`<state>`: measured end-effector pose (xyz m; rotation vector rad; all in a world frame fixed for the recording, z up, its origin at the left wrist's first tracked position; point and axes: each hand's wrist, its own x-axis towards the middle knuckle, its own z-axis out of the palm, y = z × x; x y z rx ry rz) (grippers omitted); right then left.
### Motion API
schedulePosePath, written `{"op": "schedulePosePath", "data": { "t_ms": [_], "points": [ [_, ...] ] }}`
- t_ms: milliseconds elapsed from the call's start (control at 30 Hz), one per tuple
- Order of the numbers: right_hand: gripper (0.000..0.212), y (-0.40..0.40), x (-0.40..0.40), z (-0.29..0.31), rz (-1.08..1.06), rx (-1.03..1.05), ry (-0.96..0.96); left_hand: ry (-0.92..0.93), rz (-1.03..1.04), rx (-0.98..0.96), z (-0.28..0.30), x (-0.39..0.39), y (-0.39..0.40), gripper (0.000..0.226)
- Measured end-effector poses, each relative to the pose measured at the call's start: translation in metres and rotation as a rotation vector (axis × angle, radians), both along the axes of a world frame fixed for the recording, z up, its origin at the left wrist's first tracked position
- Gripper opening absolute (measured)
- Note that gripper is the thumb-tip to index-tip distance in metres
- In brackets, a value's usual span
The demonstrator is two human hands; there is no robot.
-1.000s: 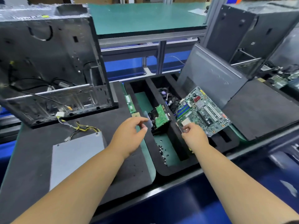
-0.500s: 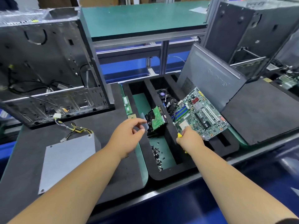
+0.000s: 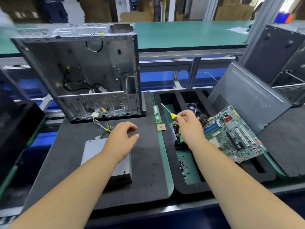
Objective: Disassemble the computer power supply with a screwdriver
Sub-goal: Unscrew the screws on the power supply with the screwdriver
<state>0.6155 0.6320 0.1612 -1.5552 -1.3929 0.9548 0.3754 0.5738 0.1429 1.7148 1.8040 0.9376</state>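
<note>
Far left, open computer case standing upright at the back edge of the dark foam mat. In front of it, grey power supply lying flat on the mat, cable bundle trailing toward the case. Left hand above the supply's right part, fingers loosely curled, gripping nothing. Bare mat to its right up to the green edge. Right hand over the foam tray, pinching a yellow-handled screwdriver, tip up-left. Motherboard tilted at the tray's right.
</note>
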Motion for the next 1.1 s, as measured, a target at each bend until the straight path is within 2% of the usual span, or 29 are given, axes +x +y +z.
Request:
{"op": "schedulePosePath", "data": {
  "t_ms": [133,267,333,500,633,733,867,1100],
  "points": [
    [0.010,-0.006,-0.045,0.007,0.066,-0.073,0.093,0.061,0.067,-0.091,-0.010,-0.041,-0.001,0.024],
    [0.019,-0.018,-0.074,0.017,0.145,-0.085,0.018,0.123,0.027,-0.114,-0.016,-0.066,-0.002,0.032],
    [0.012,-0.021,-0.084,0.019,0.154,-0.076,0.011,0.117,-0.021,-0.102,-0.018,-0.071,0.000,0.030],
    [0.023,-0.027,-0.099,0.026,0.121,0.006,-0.056,0.063,-0.130,-0.076,-0.016,-0.070,0.012,0.017],
    [0.019,-0.032,-0.106,0.036,0.096,0.061,-0.100,0.048,-0.143,-0.121,-0.019,-0.072,0.015,0.010],
    [0.005,-0.037,-0.111,0.041,0.047,0.100,-0.084,0.047,-0.151,-0.105,-0.022,-0.076,0.014,0.014],
    [0.024,-0.038,-0.121,0.042,0.037,0.168,-0.202,0.059,-0.168,-0.096,-0.024,-0.077,0.016,0.014],
    [0.026,-0.033,-0.139,0.040,0.096,0.159,-0.344,0.045,-0.183,-0.078,-0.025,-0.078,0.016,0.012]
  ]
}}
